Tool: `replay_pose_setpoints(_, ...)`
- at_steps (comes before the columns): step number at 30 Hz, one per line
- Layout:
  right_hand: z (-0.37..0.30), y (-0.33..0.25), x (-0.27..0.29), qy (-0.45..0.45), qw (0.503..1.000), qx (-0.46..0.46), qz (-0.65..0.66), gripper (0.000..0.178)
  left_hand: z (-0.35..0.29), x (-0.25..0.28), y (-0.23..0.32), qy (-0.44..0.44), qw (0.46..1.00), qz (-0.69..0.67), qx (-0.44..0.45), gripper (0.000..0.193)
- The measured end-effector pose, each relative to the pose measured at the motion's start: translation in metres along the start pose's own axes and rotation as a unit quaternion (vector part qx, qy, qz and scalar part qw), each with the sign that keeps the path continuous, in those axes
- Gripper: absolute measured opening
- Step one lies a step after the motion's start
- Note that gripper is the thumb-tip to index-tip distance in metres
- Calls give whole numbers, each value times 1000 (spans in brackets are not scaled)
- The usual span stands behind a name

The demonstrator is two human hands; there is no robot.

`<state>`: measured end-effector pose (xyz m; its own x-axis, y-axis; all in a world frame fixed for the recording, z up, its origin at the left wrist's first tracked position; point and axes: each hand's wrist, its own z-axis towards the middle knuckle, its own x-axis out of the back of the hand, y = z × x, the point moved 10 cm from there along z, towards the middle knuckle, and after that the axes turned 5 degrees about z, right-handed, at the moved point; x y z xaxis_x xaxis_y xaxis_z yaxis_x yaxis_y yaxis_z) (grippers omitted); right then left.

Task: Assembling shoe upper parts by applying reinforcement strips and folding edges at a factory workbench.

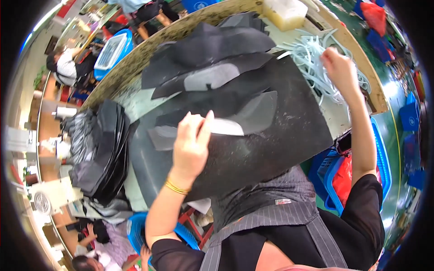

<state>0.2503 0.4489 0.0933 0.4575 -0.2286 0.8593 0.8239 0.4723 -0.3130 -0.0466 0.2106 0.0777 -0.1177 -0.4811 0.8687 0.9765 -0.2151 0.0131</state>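
Observation:
My left hand (pixel 191 141) is closed, its fingers curled over a black cut sheet piece (pixel 260 110) with greyish ends. A white patch (pixel 227 127) shows on that piece just right of my fingers; what they pinch is hidden. Under the piece lies a large black mat (pixel 289 122). At the upper right, my right hand (pixel 338 67) is closed at a tangled pile of pale bluish strips (pixel 312 61), its fingers pinched on a strip. Beyond the mat's middle rests another black piece with a light grey patch (pixel 211 77), in front of stacked black sheets (pixel 203 43).
A thick stack of black sheets (pixel 106 149) hangs at the table's left. The wooden rim (pixel 135 56) curves along the far side, near a yellowish-white block (pixel 285 12). Blue baskets (pixel 382 158) stand beside me. Other people (pixel 70 67) sit at the left.

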Motion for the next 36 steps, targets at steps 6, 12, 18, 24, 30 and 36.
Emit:
replay_pose_setpoints(6,-34,-4,44,27,766,-64,639,15,-95,11,30,-14,991,-91,92,28)
replay_pose_setpoints(12,-116,-175,-34,-189,302,-92,930,23,-93,9,66,-36,988,-83,128,18)
replay_pose_setpoints(18,-177,-286,-106,-399,666,-76,626,19,-114,11,78,-32,977,-112,181,34)
replay_pose_setpoints(24,-190,-307,-99,-300,815,98,486,13,-180,38,39,-93,986,16,139,35)
replay_pose_setpoints(30,-211,-347,-123,-323,792,109,507,13,-201,36,32,-24,985,-66,158,41)
replay_pose_setpoints(36,-212,-344,-130,-335,810,70,476,13,-218,39,23,19,974,-117,194,51)
